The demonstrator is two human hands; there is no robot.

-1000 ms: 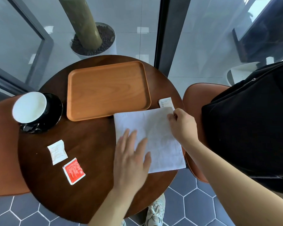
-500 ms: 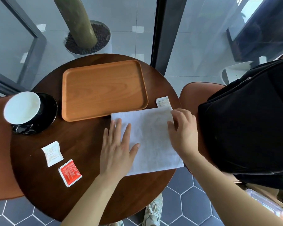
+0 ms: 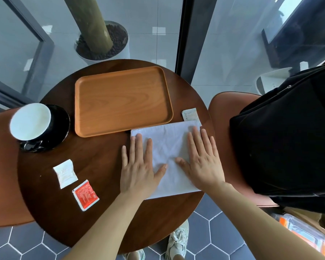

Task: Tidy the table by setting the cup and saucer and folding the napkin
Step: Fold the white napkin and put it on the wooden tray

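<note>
A white napkin lies flat on the right half of the round dark wooden table. My left hand presses its left edge with straight, spread fingers, partly on the wood. My right hand lies flat on the napkin's right side, fingers straight. A cup, black outside and white inside, sits on a black saucer at the table's left edge.
An empty wooden tray sits at the table's back, touching the napkin's far edge. A white sachet and a red sachet lie front left; another white sachet lies behind the napkin. Brown chairs flank the table; a black bag fills the right one.
My right hand let go of the napkin's far right corner and now lies flat on it. My left hand slid toward the napkin's left edge and flattened.
</note>
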